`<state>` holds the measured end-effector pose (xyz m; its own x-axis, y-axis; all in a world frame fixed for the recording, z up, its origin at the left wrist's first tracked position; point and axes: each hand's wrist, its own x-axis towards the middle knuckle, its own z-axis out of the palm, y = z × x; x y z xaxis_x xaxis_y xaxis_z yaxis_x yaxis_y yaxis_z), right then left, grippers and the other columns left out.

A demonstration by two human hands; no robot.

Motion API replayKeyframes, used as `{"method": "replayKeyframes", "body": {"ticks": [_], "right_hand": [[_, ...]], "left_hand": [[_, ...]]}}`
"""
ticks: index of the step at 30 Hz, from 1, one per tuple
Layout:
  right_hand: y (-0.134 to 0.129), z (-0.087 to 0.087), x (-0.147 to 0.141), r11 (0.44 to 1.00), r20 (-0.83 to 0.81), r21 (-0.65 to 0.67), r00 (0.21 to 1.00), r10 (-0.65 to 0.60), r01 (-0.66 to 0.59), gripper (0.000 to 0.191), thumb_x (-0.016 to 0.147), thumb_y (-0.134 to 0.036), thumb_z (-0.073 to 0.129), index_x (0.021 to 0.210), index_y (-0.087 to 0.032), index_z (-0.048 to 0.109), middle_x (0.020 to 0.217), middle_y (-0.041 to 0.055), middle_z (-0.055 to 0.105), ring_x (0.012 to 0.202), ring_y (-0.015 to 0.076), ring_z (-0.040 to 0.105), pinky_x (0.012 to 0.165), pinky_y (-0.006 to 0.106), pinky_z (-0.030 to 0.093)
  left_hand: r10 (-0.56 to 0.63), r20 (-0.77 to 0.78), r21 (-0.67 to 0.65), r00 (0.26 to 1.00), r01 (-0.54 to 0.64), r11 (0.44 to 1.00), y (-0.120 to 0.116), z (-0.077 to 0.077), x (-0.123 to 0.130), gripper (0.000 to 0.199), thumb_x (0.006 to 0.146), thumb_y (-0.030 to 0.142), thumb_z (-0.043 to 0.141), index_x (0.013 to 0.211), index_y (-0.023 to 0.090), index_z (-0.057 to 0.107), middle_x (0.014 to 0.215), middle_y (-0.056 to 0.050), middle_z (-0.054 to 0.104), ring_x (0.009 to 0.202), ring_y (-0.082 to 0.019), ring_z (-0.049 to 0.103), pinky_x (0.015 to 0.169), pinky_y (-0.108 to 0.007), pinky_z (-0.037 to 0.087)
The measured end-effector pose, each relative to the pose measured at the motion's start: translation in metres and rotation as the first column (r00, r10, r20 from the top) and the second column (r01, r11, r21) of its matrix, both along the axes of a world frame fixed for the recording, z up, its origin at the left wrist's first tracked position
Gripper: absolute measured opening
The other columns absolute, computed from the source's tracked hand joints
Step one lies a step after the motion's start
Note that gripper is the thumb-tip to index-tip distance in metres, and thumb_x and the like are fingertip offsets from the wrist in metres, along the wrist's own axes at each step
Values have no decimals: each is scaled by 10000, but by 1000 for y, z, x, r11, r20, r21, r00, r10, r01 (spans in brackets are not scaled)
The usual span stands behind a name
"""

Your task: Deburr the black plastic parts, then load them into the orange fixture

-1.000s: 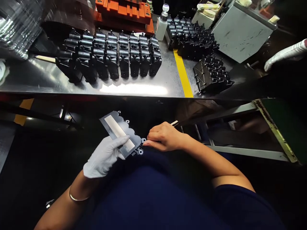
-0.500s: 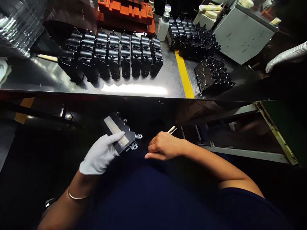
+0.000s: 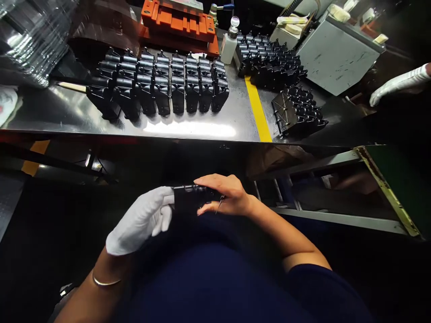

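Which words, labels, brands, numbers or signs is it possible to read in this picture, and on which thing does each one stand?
No text is readable in this view.
White plastic bottle: no legible label.
White round item: faint red marks, too blurred to read.

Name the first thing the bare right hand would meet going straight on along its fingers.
The black moulded part held in the gloved left hand: the right hand's fingers appear to lie on it already, though depth is hard to judge from this view.
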<state>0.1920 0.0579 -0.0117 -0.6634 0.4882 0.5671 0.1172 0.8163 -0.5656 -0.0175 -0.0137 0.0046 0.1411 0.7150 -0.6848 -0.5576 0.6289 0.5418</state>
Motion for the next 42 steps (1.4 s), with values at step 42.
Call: {"method": "replayKeyframes", "body": {"ticks": [42], "right_hand": [[-29, 3, 10, 838, 142, -545, 986, 93, -1, 378, 953, -315, 494, 1222, -88, 632, 667, -10, 499, 619, 97, 472, 601, 227, 391]], "left_hand": [[-85, -575, 247, 814, 271, 930, -5, -11, 4, 292, 650, 481, 766, 631, 194, 717, 636, -28, 671, 580, -157, 574, 545, -212, 454]]}}
